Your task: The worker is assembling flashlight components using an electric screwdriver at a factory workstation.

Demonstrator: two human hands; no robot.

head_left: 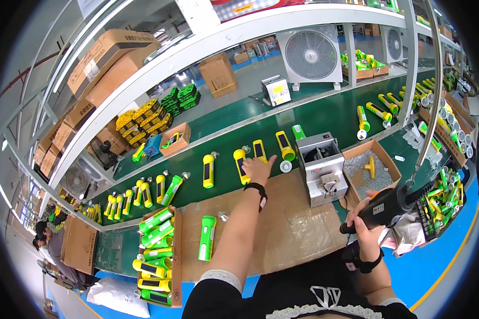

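Right grip [368,239] clasps black screwdriver [382,206]; left grip [257,170], closure indeterminable, is at yellow torch [240,160], judged light, rigid, best held mid-length

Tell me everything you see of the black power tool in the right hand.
The black power tool has a thick, rounded body that looks like plastic, with a small pale label on its side and a narrower dark nose. It lies tilted, nose down and toward the left. The right hand grips it near the nose. A metal hanger meets its upper end, beside a black coiled cable. Whether it is running cannot be told.
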